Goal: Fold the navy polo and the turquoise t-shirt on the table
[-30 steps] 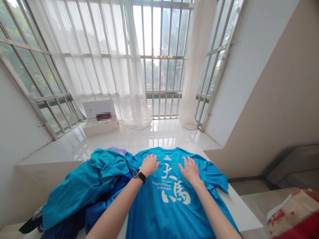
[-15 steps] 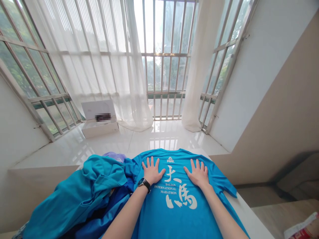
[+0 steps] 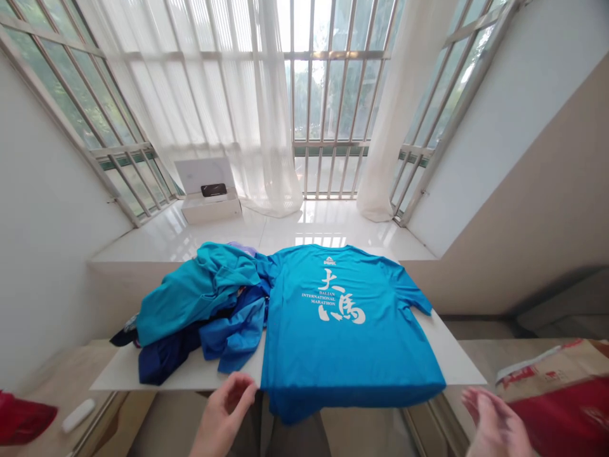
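Observation:
A blue T-shirt with white lettering lies spread on a white table, its hem hanging past the front edge. My left hand is just in front of that edge, near the shirt's lower left corner. Its fingers curl loosely with a gap inside, holding nothing I can see. My right hand, slightly blurred, is beyond the shirt's lower right corner and apart from the cloth. Its fingers are bent, the thumb beside them, with nothing visible in them. Left of the shirt is a heap of teal and blue clothes.
Behind the table runs a white window sill with an open white box and a dark phone. A red and tan bag stands at right. At lower left are a red object and a white object.
Both hands have left the upper part of the shirt, where they lay flat and spread, and come back toward me past the table's front edge. My view has shifted back, showing the hem.

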Tool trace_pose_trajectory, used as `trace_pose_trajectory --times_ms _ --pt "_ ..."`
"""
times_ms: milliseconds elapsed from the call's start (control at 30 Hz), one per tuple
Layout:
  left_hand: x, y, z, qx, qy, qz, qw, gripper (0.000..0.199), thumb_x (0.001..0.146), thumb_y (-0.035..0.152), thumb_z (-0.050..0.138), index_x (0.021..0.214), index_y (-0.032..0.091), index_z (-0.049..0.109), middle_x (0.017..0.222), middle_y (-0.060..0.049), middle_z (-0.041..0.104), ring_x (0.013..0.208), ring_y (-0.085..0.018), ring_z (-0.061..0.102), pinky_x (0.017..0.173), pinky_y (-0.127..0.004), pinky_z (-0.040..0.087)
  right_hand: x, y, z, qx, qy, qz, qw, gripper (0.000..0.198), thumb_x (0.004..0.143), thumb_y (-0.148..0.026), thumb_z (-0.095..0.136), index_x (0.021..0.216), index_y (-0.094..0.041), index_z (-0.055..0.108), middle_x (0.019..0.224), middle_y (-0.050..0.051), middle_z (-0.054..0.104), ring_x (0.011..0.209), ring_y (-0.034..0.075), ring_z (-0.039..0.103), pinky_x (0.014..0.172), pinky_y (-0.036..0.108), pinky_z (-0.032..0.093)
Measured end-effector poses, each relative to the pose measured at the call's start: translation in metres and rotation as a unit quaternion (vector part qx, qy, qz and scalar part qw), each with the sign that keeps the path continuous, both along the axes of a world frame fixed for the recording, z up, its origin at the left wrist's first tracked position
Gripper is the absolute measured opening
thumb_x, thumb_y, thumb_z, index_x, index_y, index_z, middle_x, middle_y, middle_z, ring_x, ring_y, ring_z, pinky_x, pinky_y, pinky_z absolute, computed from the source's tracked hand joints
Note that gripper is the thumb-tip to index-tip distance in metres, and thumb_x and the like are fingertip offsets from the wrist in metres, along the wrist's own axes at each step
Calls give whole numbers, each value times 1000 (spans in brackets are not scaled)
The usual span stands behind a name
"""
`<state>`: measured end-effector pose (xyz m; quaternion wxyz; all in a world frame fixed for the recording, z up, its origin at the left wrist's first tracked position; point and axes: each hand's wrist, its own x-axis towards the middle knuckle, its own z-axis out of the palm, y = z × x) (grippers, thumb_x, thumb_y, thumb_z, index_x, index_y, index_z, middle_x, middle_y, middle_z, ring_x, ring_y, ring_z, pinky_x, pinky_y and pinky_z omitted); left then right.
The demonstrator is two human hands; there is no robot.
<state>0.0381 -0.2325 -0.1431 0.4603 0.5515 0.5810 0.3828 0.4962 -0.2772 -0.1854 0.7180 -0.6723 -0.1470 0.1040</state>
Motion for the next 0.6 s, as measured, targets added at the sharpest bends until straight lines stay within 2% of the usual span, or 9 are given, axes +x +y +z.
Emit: trace_pose_trajectory --times_ms 33,100,167,233,300,367,467,600 --pt "-8 -22 -13 -22 -9 25 999 35 83 55 67 86 20 66 77 -2 67 75 -20 66 72 -26 55 3 -22 -12 -11 52 -21 998 39 68 -47 76 93 -21 62 86 0 65 79 19 64 93 42 53" --pt "-18 -50 -34 -45 -26 68 996 41 79 59 69 84 19 67 77 -3 68 76 -21 67 74 -28 56 8 -49 -34 -85 135 22 987 46 60 -50 80 90 -21 62 87 2 67 82 22 66 86 41 57" --pt "-19 -57 -44 -55 -15 63 996 42 78 60 69 85 19 69 81 -4 72 79 -23 69 76 -29 56 9 -58 -47 -167 169 112 965 56 55 -55 82 95 -19 65 97 6 71 97 28 67 87 40 58" --pt "-13 -50 -42 -50 20 18 998 39 82 57 66 88 19 71 84 -5 74 80 -23 70 77 -28 55 6 -51 -50 -207 160 177 949 67 53 -58 82 105 -20 65 112 8 71 113 32 63 98 41 53" --pt "-1 -37 -34 -31 57 -26 998 35 86 52 62 88 19 72 84 -6 75 80 -23 71 75 -28 54 1 -38 -48 -208 130 208 947 72 54 -61 81 111 -20 63 123 10 68 124 32 57 108 42 44" --pt "12 -25 -26 -10 83 -45 995 33 88 48 58 86 18 72 83 -7 76 79 -23 71 73 -27 53 -3 -26 -48 -196 101 227 949 73 56 -63 79 112 -20 62 126 11 66 127 32 55 111 41 39" --pt "29 -18 -23 1 118 -31 992 32 89 44 54 85 19 73 84 -8 77 79 -24 72 71 -26 53 -4 -18 -54 -185 100 222 952 81 54 -64 79 118 -19 59 122 13 68 119 34 61 106 44 45" --pt "38 -23 -30 -9 192 -12 981 29 88 43 56 89 21 74 88 -8 78 84 -24 73 71 -25 51 7 -21 -64 -181 150 182 955 101 51 -68 79 133 -17 51 116 16 70 104 35 68 100 50 50"
